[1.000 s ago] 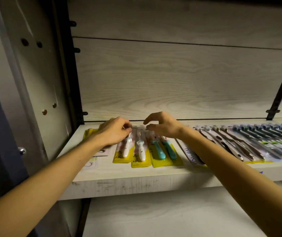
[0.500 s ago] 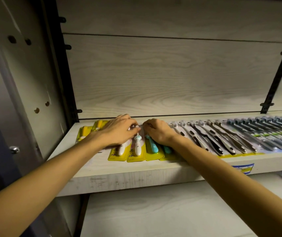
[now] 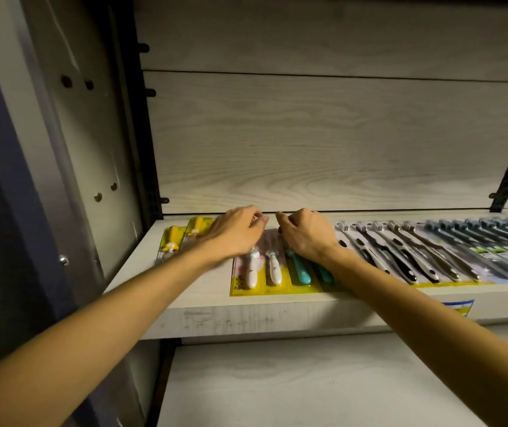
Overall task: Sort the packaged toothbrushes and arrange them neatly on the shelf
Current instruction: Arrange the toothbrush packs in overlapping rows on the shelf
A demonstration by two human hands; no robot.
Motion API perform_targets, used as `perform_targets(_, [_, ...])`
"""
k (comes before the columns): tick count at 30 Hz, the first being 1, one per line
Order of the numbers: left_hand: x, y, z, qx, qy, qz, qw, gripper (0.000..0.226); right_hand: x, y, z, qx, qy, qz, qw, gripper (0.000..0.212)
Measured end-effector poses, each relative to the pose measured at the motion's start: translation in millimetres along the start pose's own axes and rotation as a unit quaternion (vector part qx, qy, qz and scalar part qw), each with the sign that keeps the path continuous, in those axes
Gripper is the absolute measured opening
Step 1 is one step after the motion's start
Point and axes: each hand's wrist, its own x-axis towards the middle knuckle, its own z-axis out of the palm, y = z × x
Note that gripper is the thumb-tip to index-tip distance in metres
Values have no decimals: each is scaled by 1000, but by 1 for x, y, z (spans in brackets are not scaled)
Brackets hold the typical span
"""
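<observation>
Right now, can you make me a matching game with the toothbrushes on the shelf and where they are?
Things:
1. yellow brushes
2. white brushes
3. teal brushes
4. black-and-white brushes

Places:
A. sticking out below the right hand
B. far left, near the shelf wall
C. right of both hands
D. sticking out below the left hand

Pairs: 1-B, 2-D, 3-A, 4-C
</observation>
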Motion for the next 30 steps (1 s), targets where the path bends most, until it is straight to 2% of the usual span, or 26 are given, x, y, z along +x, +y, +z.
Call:
perform_targets(2, [-1,-15,-16,14,26,-7,1000,30,-2,-7,-3,3,-14,-31,999,55])
perform_targets(4, [-2,-35,-30,94,50,-19,994,34,-5,-17,-4,11,-31,-71,997,46])
perform_targets(6, [-5,-55,-39,141,52,-75,986,45,-8,-28,-4,3,-55,-105,993,37])
perform_targets(8, [-12,-71,-45,175,11,-139,975,61,-10,-38,-2,-8,-73,-126,989,35])
perform_targets(10, [-20,-78,-44,194,-46,-163,966,70,-12,-45,1,-20,-82,-139,987,34])
perform_targets(12, [-28,-79,-39,194,-61,-133,970,65,-15,-48,6,-31,-82,-147,985,32])
perform_targets(15, [-35,-78,-36,156,-19,-109,982,49,-17,-47,10,-30,-71,-150,986,29])
perform_targets(21, [-35,-82,-41,103,19,-149,983,48,-16,-42,6,23,-41,-120,992,24])
perform_targets(28, [-39,-76,-46,98,97,-135,981,30,-21,-31,-2,55,1,-105,993,23])
perform_targets(30, [-42,-76,-48,87,105,-141,981,32,-21,-29,-6,66,7,-100,993,23])
